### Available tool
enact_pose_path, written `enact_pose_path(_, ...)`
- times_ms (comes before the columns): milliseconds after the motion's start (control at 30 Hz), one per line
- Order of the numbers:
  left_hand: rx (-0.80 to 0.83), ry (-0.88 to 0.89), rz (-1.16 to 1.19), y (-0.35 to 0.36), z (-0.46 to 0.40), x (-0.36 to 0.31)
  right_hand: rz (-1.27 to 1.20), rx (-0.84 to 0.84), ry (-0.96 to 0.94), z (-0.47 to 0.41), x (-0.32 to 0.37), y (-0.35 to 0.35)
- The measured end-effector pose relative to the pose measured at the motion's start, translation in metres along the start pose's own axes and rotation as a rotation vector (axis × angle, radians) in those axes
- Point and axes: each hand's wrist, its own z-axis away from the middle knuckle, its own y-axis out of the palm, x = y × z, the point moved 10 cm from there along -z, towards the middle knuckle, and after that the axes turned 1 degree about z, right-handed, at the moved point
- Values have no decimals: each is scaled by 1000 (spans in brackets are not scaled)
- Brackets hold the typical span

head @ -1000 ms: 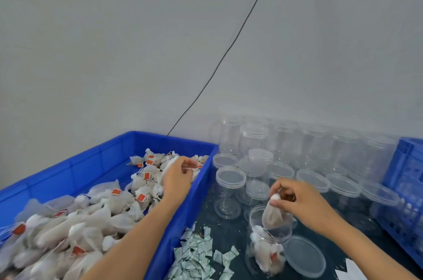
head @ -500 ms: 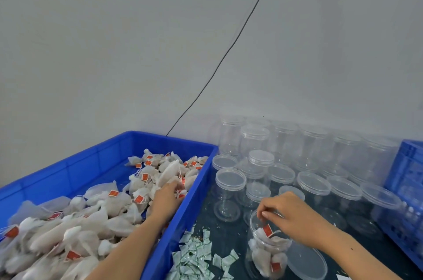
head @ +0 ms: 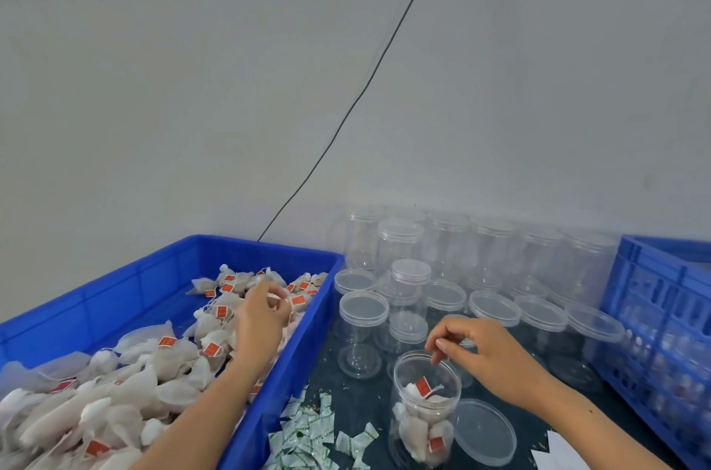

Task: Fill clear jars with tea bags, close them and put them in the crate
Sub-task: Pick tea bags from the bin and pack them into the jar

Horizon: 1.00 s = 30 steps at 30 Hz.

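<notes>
An open clear jar, partly filled with tea bags, stands on the dark table near the front. Its topmost bag shows a red tag. My right hand hovers just over the jar's mouth with its fingers loosely curled downward and nothing visible in them. The jar's lid lies flat to its right. My left hand is inside the blue bin, fingers curled round a tea bag at the top of the tea bag pile. The blue crate stands at the right edge.
Several empty lidded clear jars crowd the table behind the open jar, up to the wall. A heap of small green-and-white sachets lies by the bin's near corner. A black cable runs up the wall.
My right hand pushed a tea bag into the jar, let it go and lifted slightly. My left hand shifted within the bin and closed on another tea bag.
</notes>
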Motion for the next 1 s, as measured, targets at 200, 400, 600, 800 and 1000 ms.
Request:
enact_pose_path(200,262,44,-273,25,6,7,-69,-48,18,5,1,-4)
enact_pose_path(400,524,-114,-461,35,20,47,-244,-146,18,-21,27,4)
enact_pose_path(600,340,-192,-217,19,12,46,-342,-70,-17,-86,81,72)
enact_pose_path(800,219,-408,335,15,6,35,-352,12,78,-135,83,125)
enact_pose_path(1000,241,-573,581,20,13,28,-405,56,32,-143,81,144)
